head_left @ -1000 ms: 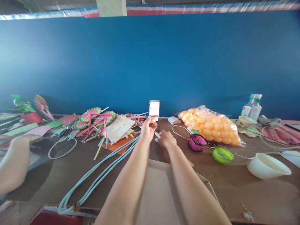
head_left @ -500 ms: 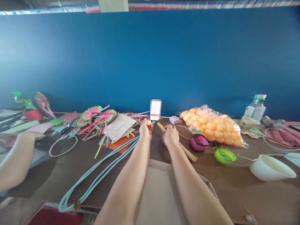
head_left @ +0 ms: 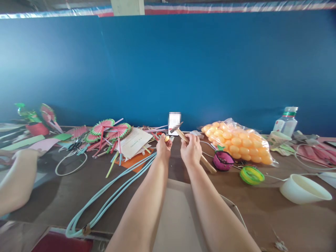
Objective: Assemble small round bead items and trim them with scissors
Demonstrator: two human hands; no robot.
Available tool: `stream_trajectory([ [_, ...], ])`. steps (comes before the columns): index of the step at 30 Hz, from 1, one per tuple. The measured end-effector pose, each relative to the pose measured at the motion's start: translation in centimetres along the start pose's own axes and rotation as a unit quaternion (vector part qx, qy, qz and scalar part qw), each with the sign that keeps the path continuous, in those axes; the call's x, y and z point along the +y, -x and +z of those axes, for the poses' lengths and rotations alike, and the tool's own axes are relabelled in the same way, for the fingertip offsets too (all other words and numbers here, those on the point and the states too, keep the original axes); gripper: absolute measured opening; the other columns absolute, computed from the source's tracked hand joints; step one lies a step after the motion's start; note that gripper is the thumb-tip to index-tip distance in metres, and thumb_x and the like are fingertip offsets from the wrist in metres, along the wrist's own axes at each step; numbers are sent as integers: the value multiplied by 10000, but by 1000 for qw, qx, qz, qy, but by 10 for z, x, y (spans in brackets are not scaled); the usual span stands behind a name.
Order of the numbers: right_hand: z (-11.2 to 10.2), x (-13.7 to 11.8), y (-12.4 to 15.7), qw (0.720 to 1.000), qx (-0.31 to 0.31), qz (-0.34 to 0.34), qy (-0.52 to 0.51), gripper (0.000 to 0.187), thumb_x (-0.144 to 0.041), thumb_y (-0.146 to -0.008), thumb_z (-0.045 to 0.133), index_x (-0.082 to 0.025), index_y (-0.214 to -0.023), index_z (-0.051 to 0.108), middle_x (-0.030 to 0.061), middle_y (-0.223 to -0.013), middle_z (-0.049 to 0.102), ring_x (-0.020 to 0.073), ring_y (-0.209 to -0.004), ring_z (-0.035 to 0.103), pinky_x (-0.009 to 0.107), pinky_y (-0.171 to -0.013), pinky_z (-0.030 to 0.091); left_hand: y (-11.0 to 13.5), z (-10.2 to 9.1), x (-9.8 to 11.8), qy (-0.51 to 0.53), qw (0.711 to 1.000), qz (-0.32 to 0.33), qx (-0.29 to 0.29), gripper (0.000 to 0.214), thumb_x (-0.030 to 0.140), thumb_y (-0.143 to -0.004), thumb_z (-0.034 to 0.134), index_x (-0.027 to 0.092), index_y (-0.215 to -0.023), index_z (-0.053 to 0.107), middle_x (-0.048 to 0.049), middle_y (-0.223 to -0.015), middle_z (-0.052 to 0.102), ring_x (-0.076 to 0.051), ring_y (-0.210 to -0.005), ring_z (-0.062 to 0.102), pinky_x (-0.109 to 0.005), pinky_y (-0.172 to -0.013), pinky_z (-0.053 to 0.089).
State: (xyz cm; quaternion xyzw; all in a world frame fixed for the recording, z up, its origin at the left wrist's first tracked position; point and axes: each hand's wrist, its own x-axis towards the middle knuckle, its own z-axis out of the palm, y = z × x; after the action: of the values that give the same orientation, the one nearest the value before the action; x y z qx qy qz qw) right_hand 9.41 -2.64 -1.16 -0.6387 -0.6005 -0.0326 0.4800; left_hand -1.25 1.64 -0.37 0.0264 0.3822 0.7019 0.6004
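My left hand (head_left: 163,148) is closed round a small orange ball (head_left: 166,138), held just above the brown table (head_left: 275,217). My right hand (head_left: 191,149) grips the wooden handle of a small hammer (head_left: 204,161); its dark head rises to the upper left, in front of a white phone (head_left: 174,123) propped against the blue wall. The two hands are close together, a little apart.
A bag of orange balls (head_left: 237,141) lies to the right, with a magenta cup (head_left: 222,160), a green ring (head_left: 251,175), a white bowl (head_left: 301,188) and a bottle (head_left: 285,122). Paper fans (head_left: 110,130), scissors (head_left: 75,144) and pale blue tubing (head_left: 110,196) lie left. Another person's arm (head_left: 15,182) is at far left.
My right hand picked up the hammer from the table and raised its head toward the phone. My left hand kept hold of the ball and lowered slightly.
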Motion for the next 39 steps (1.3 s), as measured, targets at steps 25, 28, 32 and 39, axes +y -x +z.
stream_trajectory([
  [25,1,-4,3,998,-56,13,23,196,-144,-863,530,-214,-1038,588,82,-1061,677,251,-1008,593,351,-844,365,3,1,-2,16,1000,-8,4,154,301,-913,647,166,-870,587,-5,-691,570,-67,-536,563,-160,-542,503],
  [28,2,-5,3,998,-59,14,23,193,-145,-868,538,-212,-1042,589,83,-1068,676,253,-1016,595,353,-846,366,4,1,-2,16,1000,-6,8,147,299,-928,628,166,-881,587,-4,-685,569,-66,-531,562,-157,-542,503],
  [32,2,-5,2,998,-63,19,22,187,-149,-872,546,-213,-1041,594,82,-1073,679,252,-1018,599,352,-848,368,4,2,-3,18,1000,-15,-2,206,323,-926,633,153,-826,573,-10,-679,570,-70,-539,566,-163,-554,504],
  [39,3,-4,3,998,-56,8,23,184,-151,-870,546,-213,-1035,597,81,-1059,677,245,-993,596,344,-830,363,4,1,-2,20,1000,-23,-4,240,346,-937,612,142,-815,577,-20,-672,581,-73,-547,570,-167,-552,492],
])
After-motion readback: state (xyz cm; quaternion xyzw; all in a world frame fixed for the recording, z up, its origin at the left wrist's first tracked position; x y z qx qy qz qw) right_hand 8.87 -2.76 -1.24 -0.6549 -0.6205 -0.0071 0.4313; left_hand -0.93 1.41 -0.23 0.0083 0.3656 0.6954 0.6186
